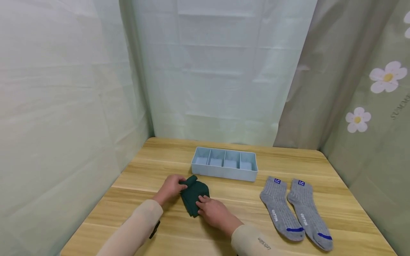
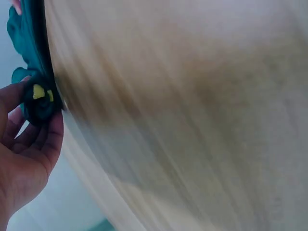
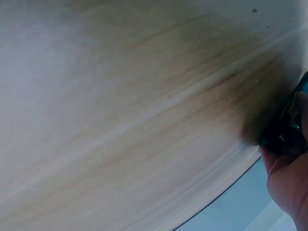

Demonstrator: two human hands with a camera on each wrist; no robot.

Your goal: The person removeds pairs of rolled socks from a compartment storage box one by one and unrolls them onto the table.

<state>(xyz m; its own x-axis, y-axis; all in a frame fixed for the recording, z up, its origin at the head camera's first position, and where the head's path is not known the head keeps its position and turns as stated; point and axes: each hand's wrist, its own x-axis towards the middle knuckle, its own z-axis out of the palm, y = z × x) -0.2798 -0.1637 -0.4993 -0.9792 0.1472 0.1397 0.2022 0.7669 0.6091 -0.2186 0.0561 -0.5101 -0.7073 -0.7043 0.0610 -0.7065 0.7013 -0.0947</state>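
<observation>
A dark green sock lies on the table in the head view, its far left end turned over into a roll. My left hand pinches that roll between thumb and fingers. Yellow marks show at the end of the rolled fabric in the left wrist view, where the left hand curls around it. On the sock's near right side rests my right hand, fingers spread over the fabric. Only part of the right hand appears at the right wrist view's edge, against dark fabric.
Beyond the sock stands a light blue box with several compartments in a row. To the right, two grey socks, a left one and a right one, lie flat side by side on the wooden table. Curtains surround the table.
</observation>
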